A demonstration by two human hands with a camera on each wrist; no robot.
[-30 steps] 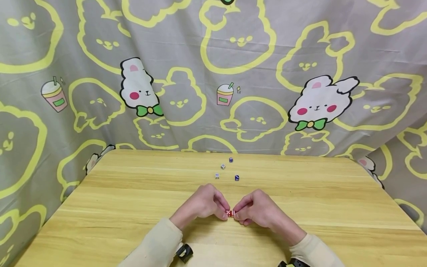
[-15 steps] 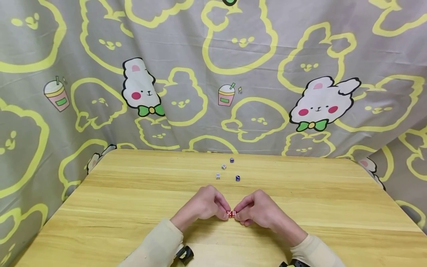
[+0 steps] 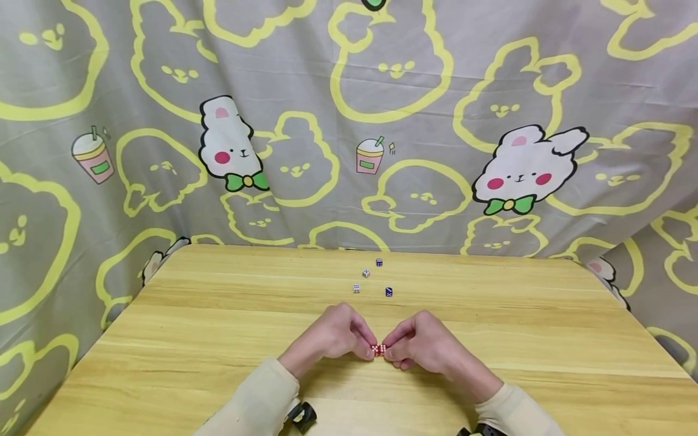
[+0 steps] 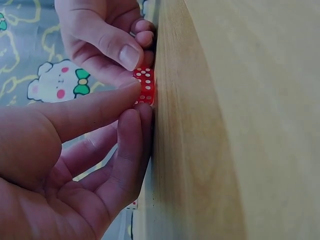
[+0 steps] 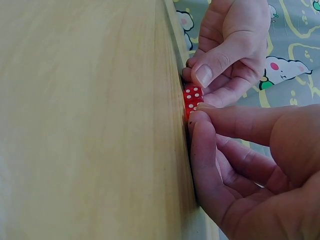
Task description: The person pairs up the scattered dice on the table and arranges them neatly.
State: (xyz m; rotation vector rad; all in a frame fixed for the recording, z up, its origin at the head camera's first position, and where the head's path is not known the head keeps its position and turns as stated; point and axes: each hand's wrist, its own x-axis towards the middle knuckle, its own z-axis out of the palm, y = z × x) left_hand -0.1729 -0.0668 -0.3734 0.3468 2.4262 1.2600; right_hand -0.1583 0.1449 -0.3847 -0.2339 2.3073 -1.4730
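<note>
Two red dice with white dots meet side by side on the wooden table (image 3: 218, 315), in front of the person. The left hand (image 3: 340, 333) pinches the left red die (image 3: 375, 350) between thumb and fingertips. From the other side, the right hand (image 3: 425, 345) pinches the right red die (image 3: 382, 350) the same way. Seen from the left wrist, the far red die (image 4: 145, 74) shows its dotted side and the near one is partly covered by the left thumb. In the right wrist view, the right thumb and finger hide part of the near red die (image 5: 191, 108).
Beyond the hands lie a front white die (image 3: 356, 289), a rear white die (image 3: 366, 273), a front blue die (image 3: 389, 292) and a rear blue die (image 3: 378, 262). A grey patterned curtain (image 3: 316, 200) hangs behind the table's far edge.
</note>
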